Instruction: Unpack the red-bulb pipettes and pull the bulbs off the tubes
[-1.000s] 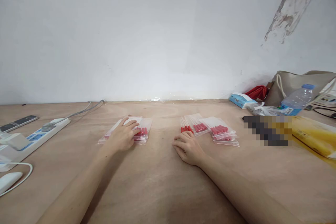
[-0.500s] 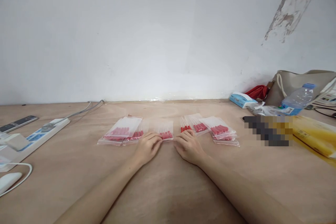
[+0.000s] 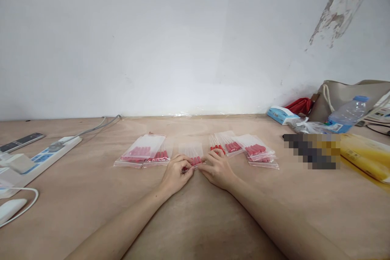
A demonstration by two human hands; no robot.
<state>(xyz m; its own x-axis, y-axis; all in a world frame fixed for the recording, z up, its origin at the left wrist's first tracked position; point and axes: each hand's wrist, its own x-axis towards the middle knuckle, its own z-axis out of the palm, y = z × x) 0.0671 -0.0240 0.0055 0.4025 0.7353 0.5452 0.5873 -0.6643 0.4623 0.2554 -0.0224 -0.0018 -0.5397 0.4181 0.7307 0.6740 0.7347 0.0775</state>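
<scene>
White power strip (image 3: 45,156) at left, blue-capped bottle (image 3: 350,111) before grey bag (image 3: 343,94)

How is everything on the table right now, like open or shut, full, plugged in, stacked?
Left hand: fingers curled at the middle bag's near edge.
Right hand: fingers curled, at that edge too.
Middle bag: red-ended sticks inside; can't tell if sealed.
Left bags: filled, overlapping, flat.
Right bags: filled, overlapping, flat.
Bottle: capped.
Power strip: plugs in it.
Yellow packet: lying down.
</scene>
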